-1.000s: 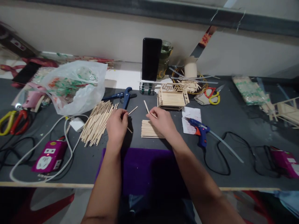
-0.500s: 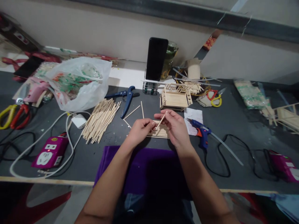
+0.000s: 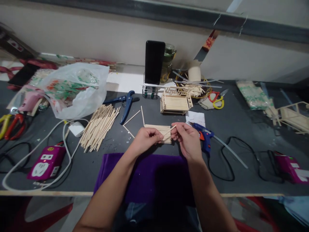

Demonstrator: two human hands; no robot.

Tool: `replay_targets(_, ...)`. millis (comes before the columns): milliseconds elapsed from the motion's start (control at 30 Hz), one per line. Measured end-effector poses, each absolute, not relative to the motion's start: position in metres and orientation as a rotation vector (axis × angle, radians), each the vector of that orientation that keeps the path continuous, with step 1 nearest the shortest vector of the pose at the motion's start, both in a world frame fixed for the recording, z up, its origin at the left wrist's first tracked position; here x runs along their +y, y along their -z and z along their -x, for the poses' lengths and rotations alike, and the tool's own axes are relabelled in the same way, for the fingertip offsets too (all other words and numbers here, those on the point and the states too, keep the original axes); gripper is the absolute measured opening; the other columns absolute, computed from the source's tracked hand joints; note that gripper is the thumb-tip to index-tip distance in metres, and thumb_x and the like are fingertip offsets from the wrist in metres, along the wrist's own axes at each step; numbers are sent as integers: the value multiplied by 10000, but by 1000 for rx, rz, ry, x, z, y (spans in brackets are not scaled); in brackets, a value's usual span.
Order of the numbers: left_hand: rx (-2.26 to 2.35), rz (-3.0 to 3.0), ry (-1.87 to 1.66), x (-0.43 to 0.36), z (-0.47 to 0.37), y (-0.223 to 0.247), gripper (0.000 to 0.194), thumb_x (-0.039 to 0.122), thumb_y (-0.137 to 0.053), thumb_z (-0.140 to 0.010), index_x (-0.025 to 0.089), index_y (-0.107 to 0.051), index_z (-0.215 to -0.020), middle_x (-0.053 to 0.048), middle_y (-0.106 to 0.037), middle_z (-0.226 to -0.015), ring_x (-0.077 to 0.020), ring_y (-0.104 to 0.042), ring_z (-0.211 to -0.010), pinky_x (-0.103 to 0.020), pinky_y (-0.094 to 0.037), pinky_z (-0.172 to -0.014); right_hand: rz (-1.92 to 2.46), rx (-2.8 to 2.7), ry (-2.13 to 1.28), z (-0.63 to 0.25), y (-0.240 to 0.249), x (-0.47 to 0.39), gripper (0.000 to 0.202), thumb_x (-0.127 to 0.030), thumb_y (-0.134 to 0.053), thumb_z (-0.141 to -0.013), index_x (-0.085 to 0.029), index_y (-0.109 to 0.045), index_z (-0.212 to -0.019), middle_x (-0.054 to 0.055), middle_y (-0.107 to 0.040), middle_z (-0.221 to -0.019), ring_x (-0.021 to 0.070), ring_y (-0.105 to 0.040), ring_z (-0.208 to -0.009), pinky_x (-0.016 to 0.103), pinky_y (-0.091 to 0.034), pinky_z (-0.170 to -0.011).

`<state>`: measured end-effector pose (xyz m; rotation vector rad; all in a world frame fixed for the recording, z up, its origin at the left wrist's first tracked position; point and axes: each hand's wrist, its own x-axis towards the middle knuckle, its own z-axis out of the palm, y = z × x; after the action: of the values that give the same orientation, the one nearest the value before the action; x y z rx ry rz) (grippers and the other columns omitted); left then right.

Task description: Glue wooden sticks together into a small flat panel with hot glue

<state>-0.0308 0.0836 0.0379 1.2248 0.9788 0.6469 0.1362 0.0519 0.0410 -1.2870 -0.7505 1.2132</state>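
Left hand (image 3: 147, 139) and right hand (image 3: 189, 138) pinch one slim pale wooden stick (image 3: 170, 131); blue long-handled cutter (image 3: 127, 108) at its ten o'clock.

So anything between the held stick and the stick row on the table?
Nothing visible. The stick, held between left hand and right hand, overlaps the stick row in this view; the left hand hides part of the row.

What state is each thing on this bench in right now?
Stick, held slanting
Left hand, fingers closed at its lower end
Right hand, fingers pinching its upper end
Stick row, laid side by side
Stick pile, loose
Blue cutter, handles spread
Phone, propped upright, screen dark
Glue gun, lying on its side
Left power box, red light lit
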Motion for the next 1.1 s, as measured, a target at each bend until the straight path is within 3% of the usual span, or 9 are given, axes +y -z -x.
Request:
replay_targets(267,1035,-1408,-577,67,5,-23,245,346,-605,-808,145,-680,-689,-1,-627,-599,-105,-500,-537,-228,-345,-540,1375,-873,-1322,-153,-31,45,216,-358,-742,-698,-183,-685,-810,-11,-614,-667,80,-493,-510,208,-391,-459)
replay_targets(433,1194,-1979,-602,64,5,-24,182,231,-538,-896,183,-696,-817,-28,-682,-836,-173,-580,-827,-286,-417,-748,1730,-1143,-1025,-161,-18,56,277,-364,-667,-728,-173,-668,-928,-19,-598,-620,122,-519,-534,241,-391,-496)
replay_targets(633,1207,-2356,-492,71,13,-24,110,241,-570,-883,204,-666,-924,-54,-650,-965,-221,-538,-952,-333,-455,-796,1965,-1365,-902,-159,-15,63,281,-371,-598,-747,-173,-654,-939,-4,-619,-656,151,-555,-599,266,-391,-574)
replay_targets(667,1188,-2389,-475,74,16,-24,127,260,-609,-860,202,-651,-966,-64,-641,-1053,-235,-535,-1019,-353,-458,-841,1987,-1373,-886,-157,-16,63,274,-379,-593,-750,-176,-658,-922,-3,-618,-656,151,-552,-599,266,-386,-574)
replay_targets(800,1174,-2476,-348,86,33,-24,550,331,-761,-734,170,-521,-1203,-147,-480,-1389,-319,-381,-1331,-482,-342,-1073,2004,-1389,-886,-154,-19,61,245,-390,-586,-754,-188,-670,-864,-5,-609,-651,147,-538,-596,263,-374,-573)
replay_targets(1100,1168,-2513,-271,87,31,-26,566,374,-768,-720,163,-504,-1174,-136,-560,-1248,-304,-515,-1190,-501,-319,-1088,1966,-1353,-918,-159,-15,60,280,-399,-593,-757,-180,-691,-902,-17,-587,-636,141,-527,-585,260,-381,-572)
